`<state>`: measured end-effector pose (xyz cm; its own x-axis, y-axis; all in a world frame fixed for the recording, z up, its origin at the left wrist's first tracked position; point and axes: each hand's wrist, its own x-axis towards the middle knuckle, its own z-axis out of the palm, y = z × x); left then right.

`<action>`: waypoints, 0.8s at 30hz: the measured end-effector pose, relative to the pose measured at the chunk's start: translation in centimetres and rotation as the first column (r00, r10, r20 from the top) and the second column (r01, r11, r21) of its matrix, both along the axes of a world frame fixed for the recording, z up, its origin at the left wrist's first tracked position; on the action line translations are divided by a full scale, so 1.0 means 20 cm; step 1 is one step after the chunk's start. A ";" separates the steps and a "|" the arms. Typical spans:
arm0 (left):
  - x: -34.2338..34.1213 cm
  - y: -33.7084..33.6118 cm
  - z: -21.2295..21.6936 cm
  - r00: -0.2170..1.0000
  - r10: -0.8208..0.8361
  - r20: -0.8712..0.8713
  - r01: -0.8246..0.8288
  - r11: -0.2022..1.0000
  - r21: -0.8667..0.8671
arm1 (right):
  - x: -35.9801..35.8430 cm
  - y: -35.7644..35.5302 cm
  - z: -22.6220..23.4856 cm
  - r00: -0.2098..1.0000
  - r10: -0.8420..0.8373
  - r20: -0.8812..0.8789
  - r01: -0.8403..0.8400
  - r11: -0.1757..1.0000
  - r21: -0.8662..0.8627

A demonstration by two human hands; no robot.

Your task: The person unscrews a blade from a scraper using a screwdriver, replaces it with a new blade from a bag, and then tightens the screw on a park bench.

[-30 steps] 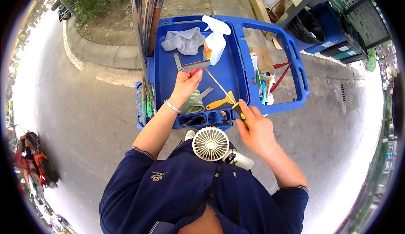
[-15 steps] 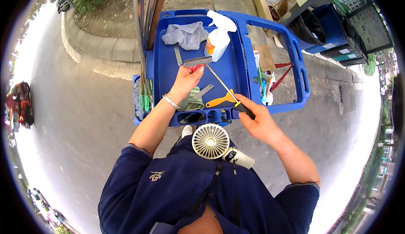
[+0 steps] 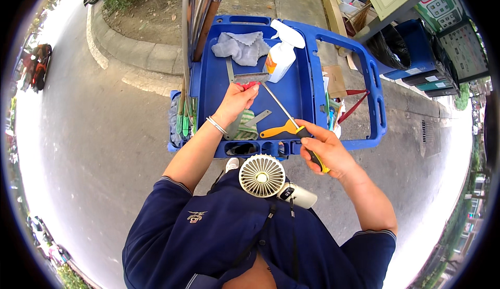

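My left hand [image 3: 238, 104] is closed around the red handle of a scraper [image 3: 251, 78], its wide grey blade held level over a blue cart tray [image 3: 221, 93]. In my right hand [image 3: 329, 152] is a screwdriver [image 3: 279, 105] with a yellow-and-black handle, pinched between thumb and fingers. Its long shaft slants up to the scraper's head, where the tip meets the blade's right part; exact contact is too small to tell. Below the tools lie a yellow putty knife [image 3: 277, 129], a green-striped cloth [image 3: 246, 127] and a metal strip [image 3: 259, 118].
A grey rag [image 3: 241, 48] and a white spray bottle [image 3: 281, 54] occupy the tray's far end. Long poles [image 3: 200, 18] stand at its left. A blue frame [image 3: 376, 93] extends right, near bins [image 3: 416, 49]. A small fan [image 3: 262, 176] hangs before my chest.
My right hand has shifted its grip, so more of the screwdriver's handle shows, its yellow end included. The tip stays at the scraper. The whole view has shifted slightly.
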<state>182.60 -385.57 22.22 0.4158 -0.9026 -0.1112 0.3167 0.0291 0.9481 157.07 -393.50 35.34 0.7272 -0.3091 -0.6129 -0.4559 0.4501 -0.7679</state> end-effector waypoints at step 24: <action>0.02 -0.01 -0.02 1.000 0.013 -0.018 -0.012 1.000 0.029 | -0.02 0.09 -0.21 0.996 -0.001 0.084 0.032 0.926 -0.375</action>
<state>182.93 -385.85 21.87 0.4244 -0.8938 -0.1446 0.3341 0.0061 0.9425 156.68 -391.63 31.10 0.7623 -0.5177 -0.3884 -0.3798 0.1280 -0.9162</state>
